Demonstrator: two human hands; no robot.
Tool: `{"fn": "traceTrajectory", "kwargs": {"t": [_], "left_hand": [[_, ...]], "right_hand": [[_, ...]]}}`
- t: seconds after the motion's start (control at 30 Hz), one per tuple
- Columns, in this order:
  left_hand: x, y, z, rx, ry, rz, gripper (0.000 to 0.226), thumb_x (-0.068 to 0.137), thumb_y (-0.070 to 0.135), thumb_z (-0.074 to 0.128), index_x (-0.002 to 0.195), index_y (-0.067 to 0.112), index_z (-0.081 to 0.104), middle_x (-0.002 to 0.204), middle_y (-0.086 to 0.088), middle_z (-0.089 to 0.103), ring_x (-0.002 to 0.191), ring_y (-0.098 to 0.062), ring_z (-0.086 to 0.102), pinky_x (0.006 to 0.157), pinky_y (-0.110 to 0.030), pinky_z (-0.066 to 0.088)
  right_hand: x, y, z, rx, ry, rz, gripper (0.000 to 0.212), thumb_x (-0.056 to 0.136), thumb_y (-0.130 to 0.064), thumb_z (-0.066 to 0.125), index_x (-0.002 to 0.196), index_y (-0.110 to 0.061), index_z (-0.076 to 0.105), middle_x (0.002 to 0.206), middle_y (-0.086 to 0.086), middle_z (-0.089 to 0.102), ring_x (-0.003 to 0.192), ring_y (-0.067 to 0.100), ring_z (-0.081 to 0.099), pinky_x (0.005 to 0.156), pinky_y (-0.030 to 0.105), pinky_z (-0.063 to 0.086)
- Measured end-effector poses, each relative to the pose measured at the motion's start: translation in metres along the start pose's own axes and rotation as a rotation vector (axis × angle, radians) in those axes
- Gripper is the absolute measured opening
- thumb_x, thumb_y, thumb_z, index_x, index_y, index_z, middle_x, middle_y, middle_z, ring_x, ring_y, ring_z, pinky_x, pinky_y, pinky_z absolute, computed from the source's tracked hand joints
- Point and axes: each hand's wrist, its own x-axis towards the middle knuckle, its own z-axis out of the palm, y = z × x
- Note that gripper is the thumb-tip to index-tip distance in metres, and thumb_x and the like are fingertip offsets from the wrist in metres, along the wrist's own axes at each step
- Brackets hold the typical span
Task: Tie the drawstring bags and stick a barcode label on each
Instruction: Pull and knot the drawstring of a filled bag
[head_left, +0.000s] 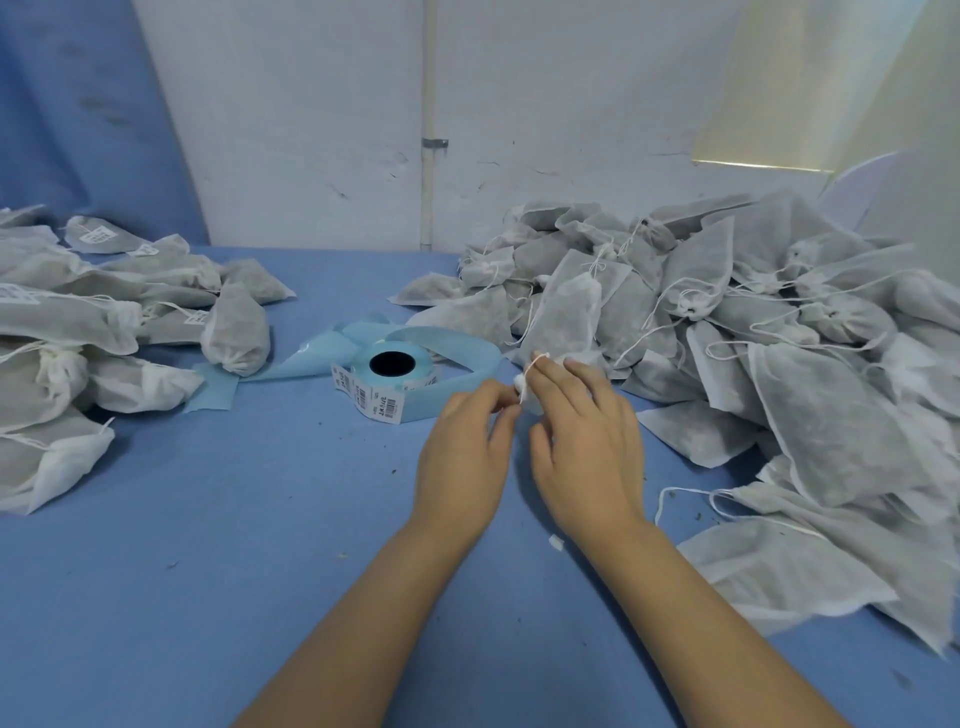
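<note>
Head view: left hand (467, 457), right hand (587, 436) pinch drawstring (535, 360), bag (566, 317) beyond grip

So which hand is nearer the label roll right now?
Left. The left hand sits just right of the label roll, near its loose strip; the right hand is farther right, beyond the left. Both pinch the bag at its neck.

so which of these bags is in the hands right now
The bag just right of the label roll: the left hand and right hand pinch its neck and string; the others lie untouched.
</note>
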Motion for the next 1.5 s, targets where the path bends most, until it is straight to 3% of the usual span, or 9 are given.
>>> {"fn": "traceTrajectory", "kwargs": {"t": [0.27, 0.43, 0.6, 0.77, 0.93, 1.13, 1.23, 1.33, 1.5], "left_hand": [[0.001, -0.002, 0.0, 0.213, 0.008, 0.178, 0.011, 0.096, 0.018, 0.053, 0.097, 0.016, 0.063, 0.133, 0.012, 0.053, 0.113, -0.007, 0.041, 0.08, -0.032, 0.046], [-0.001, -0.003, 0.002, 0.062, -0.053, 0.027, 0.008, 0.097, 0.026, 0.05, 0.094, 0.026, 0.057, 0.095, 0.006, 0.063, 0.089, -0.009, 0.054, 0.076, -0.035, 0.046], [-0.004, 0.001, 0.0, -0.144, -0.16, -0.081, 0.012, 0.098, 0.025, 0.048, 0.087, 0.024, 0.052, 0.076, 0.004, 0.065, 0.069, -0.018, 0.058, 0.071, -0.035, 0.045], [-0.003, 0.001, -0.001, -0.137, -0.242, -0.104, 0.012, 0.099, 0.025, 0.045, 0.089, 0.023, 0.05, 0.075, 0.008, 0.066, 0.071, -0.014, 0.059, 0.07, -0.026, 0.043], [-0.001, 0.001, -0.004, -0.175, -0.255, -0.155, 0.013, 0.099, 0.022, 0.043, 0.09, 0.019, 0.051, 0.074, 0.008, 0.066, 0.066, -0.005, 0.055, 0.058, -0.011, 0.036], [-0.001, 0.003, -0.002, -0.273, -0.124, -0.246, 0.018, 0.102, 0.021, 0.037, 0.085, 0.026, 0.042, 0.079, 0.002, 0.068, 0.06, 0.0, 0.058, 0.054, -0.014, 0.039], [-0.001, 0.0, -0.001, -0.098, -0.035, -0.158, 0.016, 0.102, 0.022, 0.038, 0.087, 0.025, 0.042, 0.091, 0.006, 0.059, 0.08, -0.017, 0.058, 0.073, -0.033, 0.044], [-0.003, 0.0, -0.001, 0.038, 0.045, -0.063, 0.011, 0.1, 0.02, 0.041, 0.09, 0.023, 0.045, 0.097, 0.008, 0.051, 0.08, -0.009, 0.048, 0.073, -0.032, 0.04], [-0.006, 0.009, 0.007, -0.322, 0.069, -0.187, 0.013, 0.099, 0.017, 0.046, 0.088, 0.018, 0.053, 0.062, 0.0, 0.058, 0.049, -0.008, 0.051, 0.053, -0.021, 0.039]], "right_hand": [[-0.002, 0.004, 0.005, 0.03, 0.026, 0.01, 0.038, 0.078, -0.01, 0.051, 0.11, -0.012, 0.071, 0.119, -0.003, 0.068, 0.111, 0.03, 0.06, 0.085, 0.042, 0.047], [-0.002, 0.007, 0.008, 0.18, 0.054, 0.1, 0.027, 0.087, -0.017, 0.054, 0.107, -0.014, 0.072, 0.112, -0.005, 0.07, 0.103, 0.026, 0.059, 0.084, 0.043, 0.049], [-0.002, 0.008, 0.01, 0.504, -0.008, 0.319, 0.023, 0.091, -0.013, 0.059, 0.107, -0.021, 0.073, 0.098, -0.01, 0.07, 0.097, 0.008, 0.055, 0.084, 0.004, 0.034], [0.0, 0.009, 0.009, 0.871, 0.027, 0.593, 0.024, 0.086, -0.012, 0.066, 0.083, -0.035, 0.073, 0.08, -0.026, 0.071, 0.083, -0.009, 0.065, 0.074, 0.007, 0.045], [0.002, 0.013, 0.011, 0.995, 0.006, 0.713, 0.012, 0.081, -0.018, 0.074, 0.078, -0.029, 0.077, 0.082, -0.014, 0.075, 0.085, 0.002, 0.069, 0.079, 0.018, 0.051], [0.002, 0.008, 0.007, 0.982, -0.11, 0.577, 0.018, 0.08, -0.02, 0.075, 0.071, -0.036, 0.075, 0.08, -0.016, 0.074, 0.082, -0.002, 0.068, 0.071, 0.01, 0.047], [0.001, 0.007, 0.009, 0.751, -0.154, 0.446, 0.011, 0.081, -0.024, 0.073, 0.078, -0.033, 0.077, 0.083, -0.017, 0.073, 0.097, 0.009, 0.063, 0.084, 0.024, 0.046], [0.0, 0.004, 0.01, 0.512, -0.112, 0.313, 0.006, 0.081, -0.026, 0.073, 0.08, -0.03, 0.078, 0.082, -0.022, 0.067, 0.099, 0.008, 0.05, 0.082, 0.011, 0.037], [-0.001, 0.0, 0.011, 0.522, -0.056, 0.329, 0.006, 0.079, -0.019, 0.074, 0.074, -0.02, 0.07, 0.085, -0.017, 0.06, 0.094, 0.009, 0.047, 0.077, 0.006, 0.033]]}}
